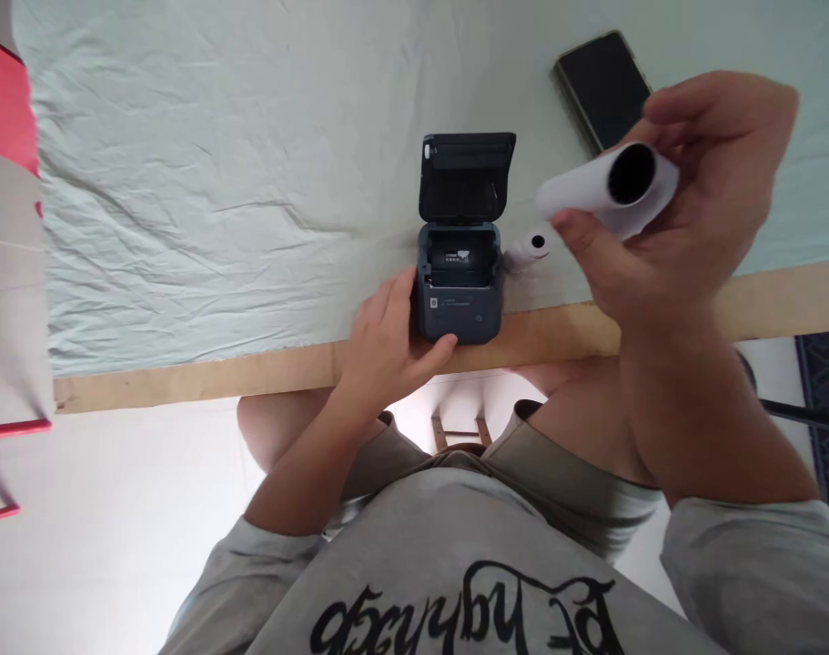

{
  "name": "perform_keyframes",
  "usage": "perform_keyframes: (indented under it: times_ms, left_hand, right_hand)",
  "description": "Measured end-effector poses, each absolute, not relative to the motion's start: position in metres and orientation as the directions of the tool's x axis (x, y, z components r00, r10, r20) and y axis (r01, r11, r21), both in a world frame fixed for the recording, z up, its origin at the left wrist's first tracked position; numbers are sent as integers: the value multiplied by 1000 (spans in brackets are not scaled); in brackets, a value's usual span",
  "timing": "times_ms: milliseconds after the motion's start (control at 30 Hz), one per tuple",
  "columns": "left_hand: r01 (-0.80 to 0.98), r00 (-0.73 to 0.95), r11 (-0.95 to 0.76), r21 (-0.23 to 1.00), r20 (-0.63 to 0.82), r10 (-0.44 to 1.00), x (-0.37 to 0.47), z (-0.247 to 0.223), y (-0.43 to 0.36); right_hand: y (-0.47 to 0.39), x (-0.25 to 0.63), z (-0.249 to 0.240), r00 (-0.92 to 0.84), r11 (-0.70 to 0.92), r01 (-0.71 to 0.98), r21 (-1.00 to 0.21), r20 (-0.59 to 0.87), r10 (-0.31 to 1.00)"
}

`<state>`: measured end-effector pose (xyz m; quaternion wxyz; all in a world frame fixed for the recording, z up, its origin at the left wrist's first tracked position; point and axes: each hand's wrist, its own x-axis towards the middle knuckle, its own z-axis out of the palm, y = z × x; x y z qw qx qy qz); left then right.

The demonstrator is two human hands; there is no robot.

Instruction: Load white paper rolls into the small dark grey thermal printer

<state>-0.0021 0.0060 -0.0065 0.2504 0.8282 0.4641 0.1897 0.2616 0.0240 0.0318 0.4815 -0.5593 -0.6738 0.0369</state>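
Observation:
A small dark blue label printer [459, 314] stands near the table's front edge, its lid [465, 177] raised and its paper bay showing. My left hand [387, 341] grips it, with the fingers along the left side and the thumb at the front edge. Up and to the right, my right hand [701, 191] holds a white paper roll [578, 186] between thumb and fingers. The roll's dark hollow core faces me, and a loose flap of paper hangs beside it. A smaller white roll [521, 253] lies against the printer's right side.
Behind my right hand lies a dark phone [605, 86], partly covered by it. A pale green cloth [216, 182] with wrinkles covers the table, leaving a wooden edge [202, 375] bare. Red furniture parts [8, 109] are at the far left.

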Motion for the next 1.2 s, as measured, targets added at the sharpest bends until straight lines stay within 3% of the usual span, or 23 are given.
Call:
perform_keyframes:
  times_ms: [67, 133, 233, 433, 667, 833, 1033, 1200]
  left_hand:
    - [668, 502, -449, 594, 87, 861, -2, -7, 6]
    - [662, 507, -456, 596, 93, 857, -2, -7, 6]
    - [660, 508, -456, 597, 92, 856, -2, -7, 6]
    - [654, 495, -429, 622, 77, 866, -1, -5, 5]
    - [609, 483, -354, 710, 22, 875, -5, 11, 13]
    - [636, 342, -317, 704, 111, 933, 3, 19, 36]
    - [723, 370, -212, 658, -109, 923, 15, 23, 50]
    - [637, 475, -305, 708, -49, 879, 14, 20, 56]
  right_hand:
    - [20, 246, 38, -11, 404, 661, -632, 530, 848]
    - [18, 232, 44, -82, 334, 698, -634, 392, 916]
    - [17, 220, 54, -122, 224, 827, -515, 225, 967]
    - [21, 220, 53, -221, 346, 820, -456, 305, 926]
    - [33, 213, 53, -236, 284, 830, -481, 158, 959]
    - [41, 212, 55, -203, 217, 887, -408, 78, 976]
    - [39, 207, 48, -237, 237, 914, -328, 41, 971]
    - [40, 205, 45, -242, 239, 931, -276, 25, 970]
